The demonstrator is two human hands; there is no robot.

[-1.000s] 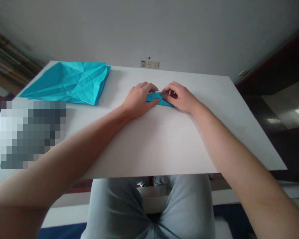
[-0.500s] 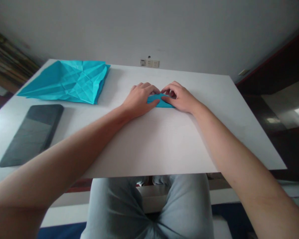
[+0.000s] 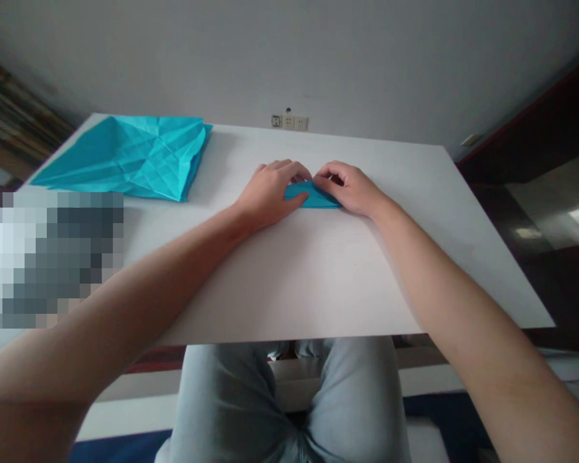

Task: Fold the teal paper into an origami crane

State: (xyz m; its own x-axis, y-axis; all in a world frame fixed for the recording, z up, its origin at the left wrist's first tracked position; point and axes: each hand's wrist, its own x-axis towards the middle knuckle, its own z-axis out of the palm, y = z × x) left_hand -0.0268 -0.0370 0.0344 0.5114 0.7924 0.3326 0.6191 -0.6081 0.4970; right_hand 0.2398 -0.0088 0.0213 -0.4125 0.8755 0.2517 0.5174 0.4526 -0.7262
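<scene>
Currently | folded blue paper (image 3: 312, 195) lies near the far edge of the surface (image 3: 318, 283), centred | left hand (image 3: 270, 193) and right hand (image 3: 346, 190) clamped on either end, close together

Two hands (image 3: 269, 196); two teal origami papers (image 3: 125, 157); three wall sockets (image 3: 289, 123)
</scene>
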